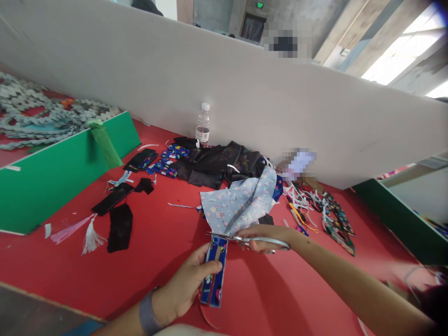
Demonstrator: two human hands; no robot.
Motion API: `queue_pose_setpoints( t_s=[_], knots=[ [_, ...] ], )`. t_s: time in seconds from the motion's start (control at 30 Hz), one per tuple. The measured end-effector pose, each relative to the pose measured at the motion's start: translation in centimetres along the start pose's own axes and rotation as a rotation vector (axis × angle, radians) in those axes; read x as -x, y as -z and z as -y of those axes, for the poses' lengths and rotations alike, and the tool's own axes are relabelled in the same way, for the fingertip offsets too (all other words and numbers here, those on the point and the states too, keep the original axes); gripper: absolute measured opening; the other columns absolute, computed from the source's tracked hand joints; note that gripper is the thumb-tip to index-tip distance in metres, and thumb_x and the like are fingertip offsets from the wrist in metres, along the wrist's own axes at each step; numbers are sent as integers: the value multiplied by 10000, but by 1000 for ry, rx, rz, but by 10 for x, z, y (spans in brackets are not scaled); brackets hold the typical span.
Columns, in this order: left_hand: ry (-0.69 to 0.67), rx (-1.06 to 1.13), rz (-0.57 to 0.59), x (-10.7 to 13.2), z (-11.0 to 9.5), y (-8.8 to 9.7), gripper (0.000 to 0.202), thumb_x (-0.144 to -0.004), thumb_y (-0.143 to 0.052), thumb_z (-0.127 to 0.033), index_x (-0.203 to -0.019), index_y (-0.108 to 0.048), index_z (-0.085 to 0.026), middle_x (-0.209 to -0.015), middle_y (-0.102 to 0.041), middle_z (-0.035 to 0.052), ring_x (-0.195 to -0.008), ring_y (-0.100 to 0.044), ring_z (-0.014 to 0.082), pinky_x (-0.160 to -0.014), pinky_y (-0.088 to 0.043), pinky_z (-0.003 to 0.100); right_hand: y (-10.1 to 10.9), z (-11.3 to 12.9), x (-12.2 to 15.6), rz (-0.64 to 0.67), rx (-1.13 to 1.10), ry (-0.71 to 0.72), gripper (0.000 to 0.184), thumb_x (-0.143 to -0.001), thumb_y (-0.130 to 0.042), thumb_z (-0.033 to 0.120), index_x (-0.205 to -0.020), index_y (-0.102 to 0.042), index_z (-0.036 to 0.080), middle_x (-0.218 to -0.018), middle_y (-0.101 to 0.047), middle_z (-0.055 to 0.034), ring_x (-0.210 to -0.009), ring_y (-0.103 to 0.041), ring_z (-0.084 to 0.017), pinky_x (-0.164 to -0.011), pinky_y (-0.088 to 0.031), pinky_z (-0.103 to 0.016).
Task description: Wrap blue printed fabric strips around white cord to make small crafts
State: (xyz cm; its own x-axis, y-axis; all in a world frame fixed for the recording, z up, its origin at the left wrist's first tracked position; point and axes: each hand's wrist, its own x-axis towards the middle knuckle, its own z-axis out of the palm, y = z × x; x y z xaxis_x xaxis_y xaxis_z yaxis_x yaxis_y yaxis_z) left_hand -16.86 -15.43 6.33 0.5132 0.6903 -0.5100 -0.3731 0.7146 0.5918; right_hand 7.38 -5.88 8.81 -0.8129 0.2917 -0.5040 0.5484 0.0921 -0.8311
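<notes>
My left hand (191,280) pinches a narrow blue patterned fabric piece (217,275) with a tan strip down its middle, thumb on top. My right hand (261,235) is closed round the handles of silver scissors (276,242). The scissor blades lie across the top end of the blue piece; whether they have cut into it I cannot tell. Right behind the blades spreads a light blue printed cloth (241,200), rumpled and partly over a heap of black fabric (217,163).
A water bottle (203,125) stands by the white partition (157,70). Black fabric pieces (120,227) and tassels (94,237) lie left, near a green divider (70,172). At right are scraps and ribbons (301,198) and another green divider (395,219). The tabletop (164,233) is red.
</notes>
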Motion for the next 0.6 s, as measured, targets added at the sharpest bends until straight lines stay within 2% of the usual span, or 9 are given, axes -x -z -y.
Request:
queue_pose_setpoints(
  t_s=[0.13, 0.23, 0.5, 0.6],
  knots=[
    [12, -8, -17, 0, 1, 1, 359, -681, -696, -207, -1024, -592, -202, -666, -558, -48, -600, -533, 86, -605, -437, 192, -1, 3, -2, -17, -6, 31, 575, -826, -333, 711, -929, -491, 168, -694, -404, 30, -505, -357, -69, -423, -313, -187],
    [18, -25, -37, 0, 1, 1, 324, -684, -684, -188, -997, -603, -200, -623, -528, -63, -526, -474, 62, -571, -418, 180, -2, 4, -4, -42, -3, 61, 552, -803, -405, 706, -854, -490, 162, -642, -372, 47, -515, -334, -72, -444, -286, -192],
    [19, -42, -26, 0, 0, 1, 301, -682, -681, -187, -974, -610, -190, -643, -513, -59, -518, -446, 54, -529, -379, 169, -3, 4, -10, -99, 39, 144, 503, -721, -606, 639, -785, -513, 149, -679, -348, 41, -637, -304, -99, -554, -272, -217],
    [12, -36, -25, -1, 1, 3, 328, -690, -678, -197, -1008, -596, -197, -659, -520, -54, -542, -466, 62, -527, -375, 167, -4, 4, -9, -113, 32, 149, 491, -732, -604, 627, -821, -522, 150, -698, -362, 32, -647, -316, -106, -561, -287, -221]
  ],
)
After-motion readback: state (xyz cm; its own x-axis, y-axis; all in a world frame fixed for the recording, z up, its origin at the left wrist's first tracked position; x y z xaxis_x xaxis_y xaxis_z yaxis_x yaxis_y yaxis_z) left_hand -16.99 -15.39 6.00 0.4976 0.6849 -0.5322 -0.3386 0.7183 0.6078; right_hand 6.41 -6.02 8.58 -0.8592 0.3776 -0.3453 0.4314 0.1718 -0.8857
